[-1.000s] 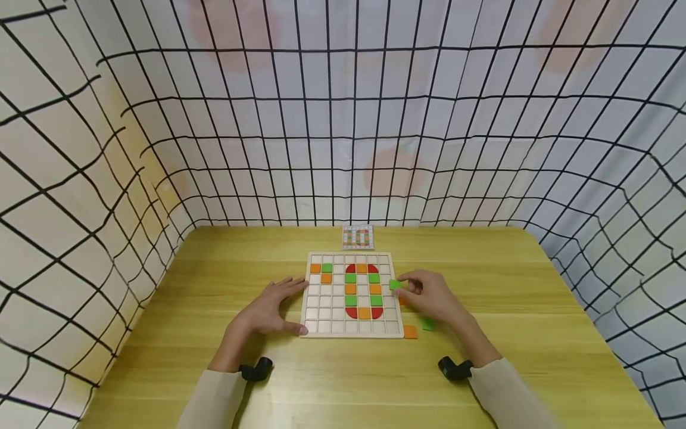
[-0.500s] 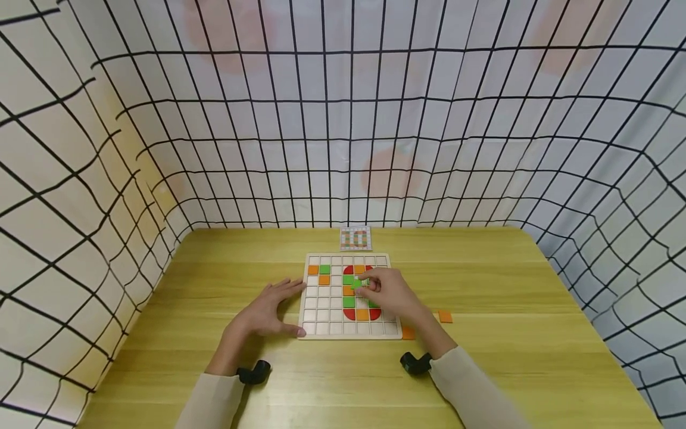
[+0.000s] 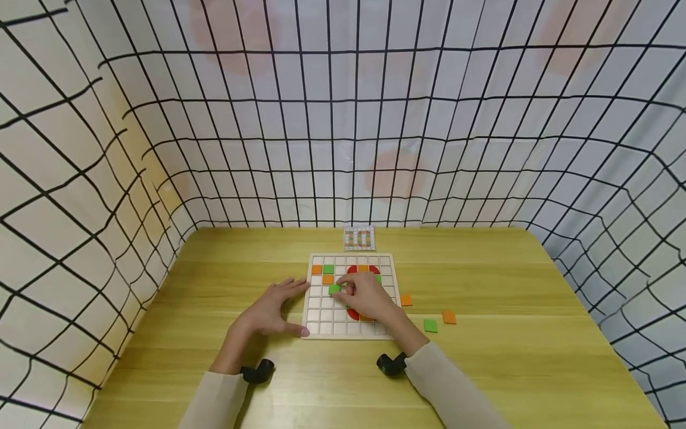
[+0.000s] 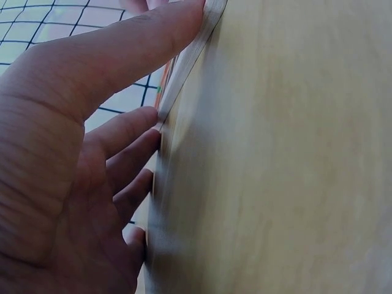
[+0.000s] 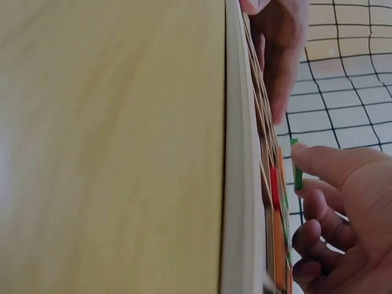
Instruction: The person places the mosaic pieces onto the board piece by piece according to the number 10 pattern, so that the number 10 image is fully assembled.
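A pale wooden grid board [image 3: 321, 328] lies on the table. My right hand [image 3: 370, 298] pinches a green square tile [image 3: 334, 289] between thumb and index finger, over the left-middle cells. In the right wrist view the green tile [image 5: 298, 177] stands a little off the board. Near it sit two orange tiles, one of them [image 3: 327, 279] just above, and a green one [image 3: 328, 269]. My hand covers much of a ring of red, orange and green tiles. Spread along the board's left edge, my left hand [image 3: 272, 310] touches it with fingertips and thumb.
Right of the board lie an orange tile [image 3: 406, 300], a green tile [image 3: 430, 326] and another orange tile [image 3: 449, 317]. A small patterned card [image 3: 359, 238] rests behind the board. Black-grid walls [image 3: 343, 137] surround the table's back and sides.
My right hand has carried the green tile leftward from the board's right edge, across the ring, to the left-middle cells. My left hand keeps its place at the left edge.
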A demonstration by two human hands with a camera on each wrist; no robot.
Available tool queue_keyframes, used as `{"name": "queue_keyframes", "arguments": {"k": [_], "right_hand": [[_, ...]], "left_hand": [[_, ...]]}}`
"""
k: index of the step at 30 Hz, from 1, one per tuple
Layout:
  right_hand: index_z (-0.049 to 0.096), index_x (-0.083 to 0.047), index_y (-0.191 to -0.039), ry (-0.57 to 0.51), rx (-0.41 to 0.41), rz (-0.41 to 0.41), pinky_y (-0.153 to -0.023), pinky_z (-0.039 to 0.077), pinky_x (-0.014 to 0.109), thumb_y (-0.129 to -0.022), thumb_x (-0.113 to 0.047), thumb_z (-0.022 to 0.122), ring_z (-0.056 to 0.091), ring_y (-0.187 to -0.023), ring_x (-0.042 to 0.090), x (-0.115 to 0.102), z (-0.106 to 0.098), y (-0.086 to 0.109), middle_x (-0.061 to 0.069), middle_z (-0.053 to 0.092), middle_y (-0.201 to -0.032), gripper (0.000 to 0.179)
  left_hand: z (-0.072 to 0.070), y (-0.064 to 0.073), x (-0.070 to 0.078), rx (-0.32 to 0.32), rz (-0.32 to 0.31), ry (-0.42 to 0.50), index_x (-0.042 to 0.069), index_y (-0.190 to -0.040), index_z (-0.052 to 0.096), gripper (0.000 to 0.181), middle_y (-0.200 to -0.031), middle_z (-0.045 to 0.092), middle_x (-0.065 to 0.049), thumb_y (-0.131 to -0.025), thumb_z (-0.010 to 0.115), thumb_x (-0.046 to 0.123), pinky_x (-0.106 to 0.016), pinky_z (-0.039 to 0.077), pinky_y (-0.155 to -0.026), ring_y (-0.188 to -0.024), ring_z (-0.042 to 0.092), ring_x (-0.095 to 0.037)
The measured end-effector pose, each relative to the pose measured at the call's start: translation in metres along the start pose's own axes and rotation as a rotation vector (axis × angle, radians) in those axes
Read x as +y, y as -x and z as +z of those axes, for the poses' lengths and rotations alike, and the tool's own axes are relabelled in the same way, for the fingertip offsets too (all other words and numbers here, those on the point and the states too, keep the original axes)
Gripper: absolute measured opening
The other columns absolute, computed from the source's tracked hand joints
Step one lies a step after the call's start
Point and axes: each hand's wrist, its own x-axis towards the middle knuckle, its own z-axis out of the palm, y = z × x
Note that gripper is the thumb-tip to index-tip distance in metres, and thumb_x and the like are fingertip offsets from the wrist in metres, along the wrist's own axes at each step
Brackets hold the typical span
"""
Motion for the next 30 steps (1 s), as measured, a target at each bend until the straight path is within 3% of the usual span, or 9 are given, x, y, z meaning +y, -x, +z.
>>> {"name": "queue_keyframes", "arguments": {"k": [5,14,24,30], "right_hand": [[0.078,-0.012,-0.115,0.004,0.001,0.004,-0.05,0.038,0.023,-0.093,-0.033,0.077,0.045,-0.05,0.01,-0.002,0.006,-0.004,-0.005,0.056,-0.063,0.03],[0.08,-0.018,-0.113,0.105,0.049,0.039,-0.052,0.037,0.023,-0.091,-0.038,0.079,0.047,-0.054,0.009,-0.004,0.015,-0.008,-0.008,0.055,-0.061,0.031],[0.08,-0.019,-0.113,0.106,0.082,0.041,-0.048,0.034,0.022,-0.089,-0.036,0.081,0.046,-0.05,0.009,-0.008,0.017,-0.01,-0.008,0.052,-0.057,0.029],[0.079,-0.019,-0.114,0.07,0.059,0.058,-0.049,0.034,0.023,-0.091,-0.037,0.079,0.046,-0.052,0.009,-0.008,0.014,-0.009,-0.007,0.052,-0.059,0.03]], "left_hand": [[0.0,-0.001,0.0,-0.001,0.005,-0.003,0.025,-0.16,0.039,0.109,-0.169,0.033,0.003,-0.07,0.088,0.061,-0.064,0.009,-0.129,-0.16,0.02,-0.033],[0.0,-0.001,0.001,-0.001,0.008,-0.001,0.023,-0.16,0.041,0.108,-0.168,0.034,0.002,-0.07,0.088,0.06,-0.065,0.01,-0.128,-0.159,0.021,-0.034],[-0.002,-0.001,0.003,-0.002,0.003,0.003,0.022,-0.16,0.041,0.107,-0.168,0.034,0.001,-0.071,0.088,0.059,-0.063,0.009,-0.129,-0.159,0.02,-0.033],[-0.003,0.0,0.002,-0.003,0.0,0.011,0.022,-0.159,0.042,0.107,-0.168,0.034,0.001,-0.07,0.089,0.058,-0.063,0.009,-0.129,-0.159,0.02,-0.034]]}}
